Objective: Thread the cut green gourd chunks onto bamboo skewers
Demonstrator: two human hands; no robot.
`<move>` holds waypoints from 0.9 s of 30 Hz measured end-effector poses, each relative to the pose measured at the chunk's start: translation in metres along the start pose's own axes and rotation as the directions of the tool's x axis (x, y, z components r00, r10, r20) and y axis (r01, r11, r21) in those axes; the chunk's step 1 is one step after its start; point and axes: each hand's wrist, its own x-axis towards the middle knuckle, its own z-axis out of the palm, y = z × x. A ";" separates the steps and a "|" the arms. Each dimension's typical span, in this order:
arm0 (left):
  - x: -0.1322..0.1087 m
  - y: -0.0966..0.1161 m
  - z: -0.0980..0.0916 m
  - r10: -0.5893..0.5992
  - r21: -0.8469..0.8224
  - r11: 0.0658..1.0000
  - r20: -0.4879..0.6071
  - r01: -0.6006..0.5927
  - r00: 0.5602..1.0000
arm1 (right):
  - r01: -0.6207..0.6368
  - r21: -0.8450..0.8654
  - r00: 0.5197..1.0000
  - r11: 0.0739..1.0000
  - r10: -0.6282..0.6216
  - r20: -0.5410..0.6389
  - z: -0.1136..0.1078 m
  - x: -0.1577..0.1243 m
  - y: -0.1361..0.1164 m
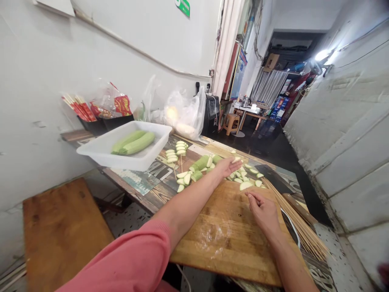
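Pink sleeve (130,259) foremost, pale zucchini slices (245,185) show green rims.

I am in what looks like the prep corner of a small eatery rather than a home kitchen. Red-wrapped chopsticks (81,108) stand by the handful in a black holder (117,123) at the wall (36,81), which carries a green sign (184,7). My desk (141,180) has a printed plank pattern with big letters (159,172). On it are a broad cutting board (212,227), many squash slices (238,174), a thick bundle of wooden skewers (300,225) and a white tub (142,163) with 2 whole squashes (138,144). Beyond, a dark floor (269,140) leads past a plastic stool (231,121) and a far desk (238,107) toward stacked blue packages (278,107).
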 end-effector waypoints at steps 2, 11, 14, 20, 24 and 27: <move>0.000 0.000 0.001 0.000 -0.011 1.000 -0.017 0.000 1.000 | -0.003 -0.001 1.000 1.000 0.003 0.005 0.001 0.000 0.001; 0.002 0.001 0.000 0.032 0.021 0.999 -0.044 -0.031 0.999 | -0.029 -0.037 0.999 0.999 0.030 0.029 0.001 0.000 0.005; 0.004 0.001 -0.001 0.050 0.030 0.998 -0.047 -0.049 0.998 | -0.029 -0.015 0.999 0.999 0.029 0.027 0.001 0.000 0.004; 0.004 0.002 -0.001 0.079 0.046 0.996 -0.005 -0.079 0.997 | -0.018 0.008 0.999 1.000 0.017 0.036 0.002 0.000 0.004; 0.002 0.002 -0.002 0.108 0.074 0.991 0.003 -0.108 0.994 | -0.026 0.007 0.999 1.000 0.026 0.044 0.001 0.000 0.003; 0.001 0.002 -0.002 0.111 0.104 0.988 0.016 -0.112 0.994 | -0.013 0.000 0.999 1.000 0.013 0.047 0.000 0.000 0.003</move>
